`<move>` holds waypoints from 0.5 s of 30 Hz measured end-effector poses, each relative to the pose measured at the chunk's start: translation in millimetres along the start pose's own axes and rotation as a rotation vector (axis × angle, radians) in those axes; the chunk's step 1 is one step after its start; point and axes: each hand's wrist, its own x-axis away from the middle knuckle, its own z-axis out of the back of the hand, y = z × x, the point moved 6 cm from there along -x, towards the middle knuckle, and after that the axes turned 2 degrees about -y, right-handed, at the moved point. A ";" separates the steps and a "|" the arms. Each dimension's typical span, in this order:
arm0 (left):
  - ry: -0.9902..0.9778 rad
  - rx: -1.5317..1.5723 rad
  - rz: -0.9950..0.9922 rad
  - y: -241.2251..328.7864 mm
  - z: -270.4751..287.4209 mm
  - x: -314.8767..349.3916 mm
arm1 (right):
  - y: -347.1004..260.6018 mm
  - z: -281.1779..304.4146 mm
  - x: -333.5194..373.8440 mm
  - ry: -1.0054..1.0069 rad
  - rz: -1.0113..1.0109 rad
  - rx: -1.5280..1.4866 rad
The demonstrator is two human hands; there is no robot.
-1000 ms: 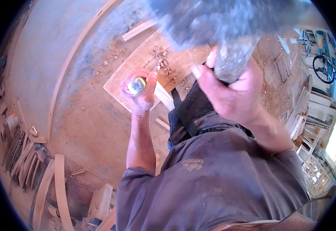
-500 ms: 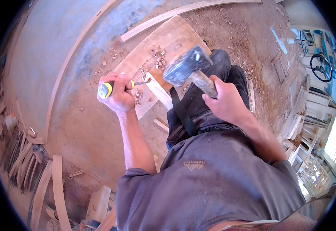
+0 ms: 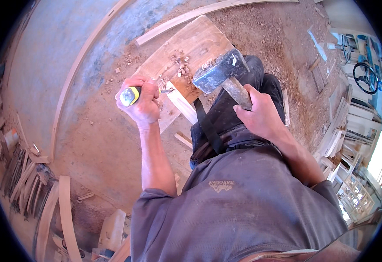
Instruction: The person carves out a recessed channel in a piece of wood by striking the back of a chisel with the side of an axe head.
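While gripping a yellow-and-black chisel in the left hand over the left corner of a wooden board, clutching a hammer in the right hand.

wood chips lie on the board, ahead of the wood strip. left of the strip is the chisel, right of it the hammer. beyond the board a beam lies on the floor.

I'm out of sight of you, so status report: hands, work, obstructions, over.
Left grip closed on yellow-and-black-handled tool. Right grip closed on hammer. Tool tip beside pale wood strip, contact unclear. Wood chips litter board.
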 end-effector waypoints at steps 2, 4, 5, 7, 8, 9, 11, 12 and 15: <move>0.007 -0.056 -0.022 -0.1 -7.1 4.3 | -2.1 0.6 -0.2 0.000 -0.004 -0.011; -0.051 -0.177 -0.114 3.3 -19.0 13.1 | -6.3 2.8 -0.1 0.020 -0.004 -0.034; -0.069 -0.217 -0.169 7.0 -25.5 17.6 | -11.3 4.2 -0.8 0.037 0.003 -0.052; -0.110 -0.280 -0.261 11.5 -34.0 28.7 | -28.7 11.1 1.6 0.083 0.045 -0.081; -0.134 -0.298 -0.302 12.4 -37.9 34.5 | -43.4 19.3 6.6 0.117 0.080 -0.090; -0.158 -0.316 -0.342 14.6 -41.9 38.7 | -53.2 24.8 10.6 0.150 0.117 -0.098; -0.122 -0.302 -0.385 22.6 -46.5 41.9 | -78.8 37.7 24.3 0.312 0.523 -0.021; -0.126 -0.288 -0.365 17.8 -45.6 41.3 | -85.3 35.6 25.7 0.295 0.598 0.066; -0.180 -0.225 -0.348 3.0 -46.3 41.3 | -86.0 13.4 9.2 0.072 0.550 0.427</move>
